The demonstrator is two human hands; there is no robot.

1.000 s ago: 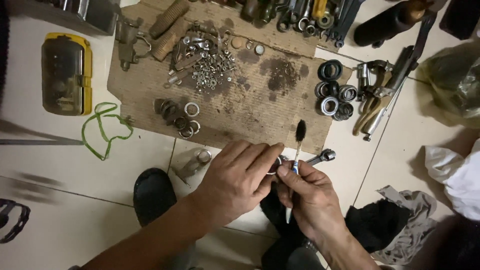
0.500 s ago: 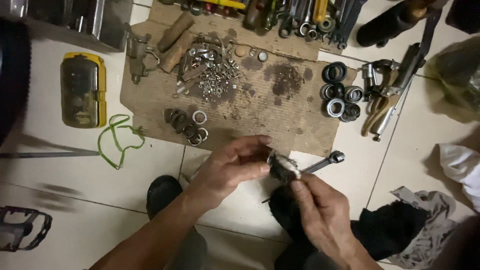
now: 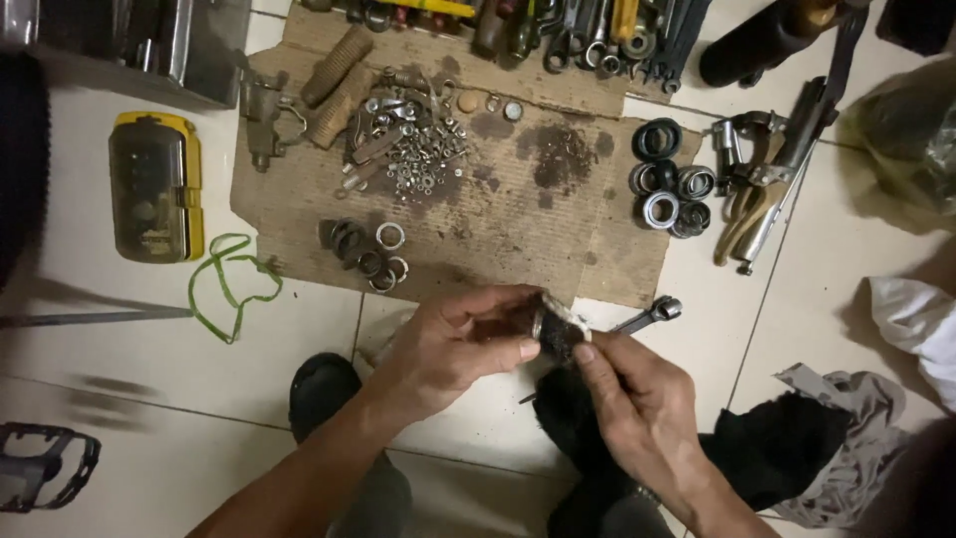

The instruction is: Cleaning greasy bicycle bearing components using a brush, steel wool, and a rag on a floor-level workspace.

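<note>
My left hand [image 3: 453, 344] pinches a small round metal part [image 3: 546, 321] between thumb and fingers, low in the middle of the view. My right hand [image 3: 637, 399] grips a dark-bristled brush [image 3: 564, 337] and presses its head against that part. The tip of the brush handle pokes out below my hands. Both hands hover over pale floor tiles, just in front of a stained cardboard sheet [image 3: 498, 234]. A small wrench [image 3: 649, 315] lies on the floor right behind my right hand.
On the cardboard lie a pile of nuts [image 3: 418, 159], metal rings [image 3: 363, 249] and black bearings [image 3: 667, 184]. A yellow case [image 3: 154, 189] and green cord [image 3: 234, 284] lie left. Tools line the back. Rags [image 3: 846, 448] sit right, a pedal [image 3: 40, 463] bottom left.
The brush stood upright in my right hand a second ago; now it is tilted down with its head against the part. Both hands have drawn closer together.
</note>
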